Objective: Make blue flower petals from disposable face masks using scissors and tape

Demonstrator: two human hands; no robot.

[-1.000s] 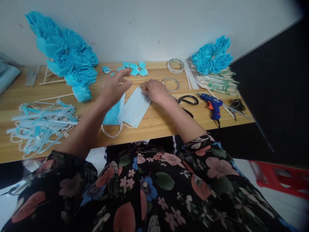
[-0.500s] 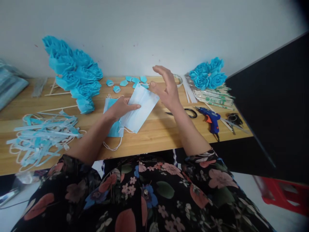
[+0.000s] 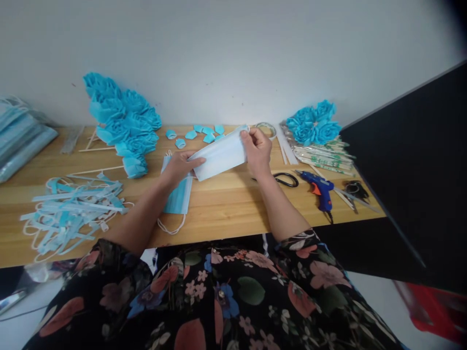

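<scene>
A pale face mask is held up between my hands above the wooden table, its right end raised higher than its left. My left hand grips the left end, thumb lying on the near face. At the other end, the thumb and fingers of my right hand pinch the mask's edge. Beneath my left hand lies another blue mask with white ear loops, partly covered. Black-handled scissors rest on the table beside my right wrist, which hides part of them.
Blue paper-like flowers stand at the back left, more flowers at the back right. Cut mask strips and loops are piled at left. A blue glue gun lies at right. Small blue pieces and a tape roll sit behind.
My right hand, open and apart from the mask before, has closed on its right end. The held mask has turned from steeply slanted to nearly level.
</scene>
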